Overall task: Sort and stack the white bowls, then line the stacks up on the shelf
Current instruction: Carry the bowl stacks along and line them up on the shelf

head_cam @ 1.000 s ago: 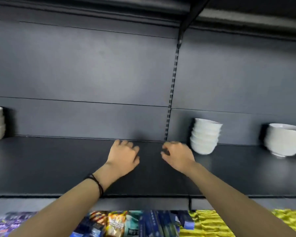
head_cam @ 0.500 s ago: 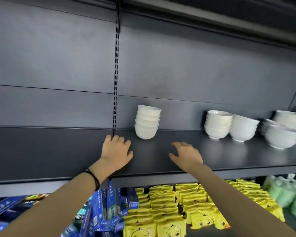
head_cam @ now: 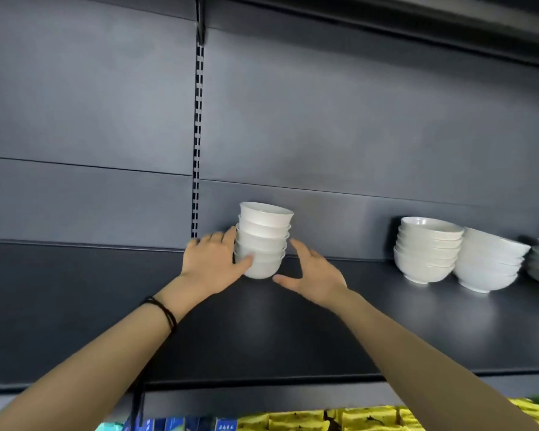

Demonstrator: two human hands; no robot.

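Change: both hands were flat on the bare shelf half a second ago and have now reached the small bowl stack.
Left hand (head_cam: 210,262): spread open against the stack's 9 o'clock side. The thumb presses the lowest bowl and the fingers lie straight along the side, not wrapped round it.
Right hand (head_cam: 315,275): wide open and holding nothing, just beside the stack at 4 o'clock, with a sliver of gap showing.
Bowl stack (head_cam: 263,241): about five small white bowls nested upright at the back of the shelf (head_cam: 386,331), near the slotted rail (head_cam: 196,150).
Other stacks (head_cam: 427,250): wider bowls, well apart at 3 o'clock.
Step in hand: probably clasping the stack to move it into line with its neighbours.
Doing it well: close both palms low, on the bottom bowls. Keep the pressure even and slide or lift level, since a tall narrow stack could tip or rattle if pushed from one side.
Below: snack packets (head_cam: 308,419) at 6 o'clock.
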